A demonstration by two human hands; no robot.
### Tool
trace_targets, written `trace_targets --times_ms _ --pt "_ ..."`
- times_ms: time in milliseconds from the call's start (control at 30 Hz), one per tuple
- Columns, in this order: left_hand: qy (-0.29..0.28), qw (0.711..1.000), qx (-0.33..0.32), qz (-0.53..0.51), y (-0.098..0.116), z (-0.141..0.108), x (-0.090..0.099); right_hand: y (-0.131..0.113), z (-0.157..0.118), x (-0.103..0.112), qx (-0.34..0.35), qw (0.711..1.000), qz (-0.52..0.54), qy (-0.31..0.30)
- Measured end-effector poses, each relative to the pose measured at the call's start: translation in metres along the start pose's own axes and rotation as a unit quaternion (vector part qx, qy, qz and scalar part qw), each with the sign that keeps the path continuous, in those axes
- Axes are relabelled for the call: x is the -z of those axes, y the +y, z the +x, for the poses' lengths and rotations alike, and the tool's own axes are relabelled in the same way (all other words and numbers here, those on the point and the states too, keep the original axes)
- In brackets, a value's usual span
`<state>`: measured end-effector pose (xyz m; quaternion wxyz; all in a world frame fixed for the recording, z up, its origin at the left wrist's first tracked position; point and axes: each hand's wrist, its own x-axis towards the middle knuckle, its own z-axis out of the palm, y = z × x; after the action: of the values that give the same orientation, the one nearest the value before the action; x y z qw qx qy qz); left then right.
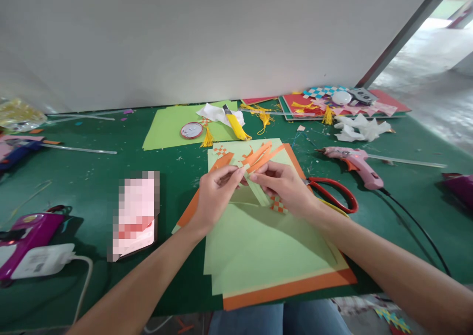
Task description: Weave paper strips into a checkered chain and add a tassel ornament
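Note:
Orange and pale green paper strips [263, 152], partly woven together, are held up over a stack of pale green paper [258, 246]. My left hand [219, 194] pinches the strips from the left, thumb and index finger pressed together. From the right, my right hand [283, 183] grips the same strips close to the left fingertips. Green strip ends [257, 192] hang down between the hands. Small orange-and-green checked woven pieces lie on the stack, one at its upper left [220, 150] and one under my right hand [279, 204]. Orange paper [291, 293] shows along the stack's lower edge.
Red-handled scissors [349, 197] lie right of the stack, with a pink glue gun [354, 162] and its cord beyond. A phone [136, 217] and a purple power strip [33, 236] are left. A yellow cutter [236, 123] and yellow tassels [208, 137] lie behind.

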<state>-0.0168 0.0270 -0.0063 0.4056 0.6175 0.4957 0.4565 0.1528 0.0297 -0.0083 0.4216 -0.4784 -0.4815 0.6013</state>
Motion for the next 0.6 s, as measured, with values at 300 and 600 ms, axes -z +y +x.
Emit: trace_targets --times_ms 300,600 --pt "0.007 1.000 -0.012 0.007 -0.0008 0.0003 0.0003 -0.0024 -0.0019 0.0029 0.023 0.998 -0.057 -0.020" --pt "0.001 1.000 -0.007 0.015 -0.0014 -0.0002 0.0010 -0.0016 -0.0005 0.0067 0.013 0.998 -0.060 -0.006"
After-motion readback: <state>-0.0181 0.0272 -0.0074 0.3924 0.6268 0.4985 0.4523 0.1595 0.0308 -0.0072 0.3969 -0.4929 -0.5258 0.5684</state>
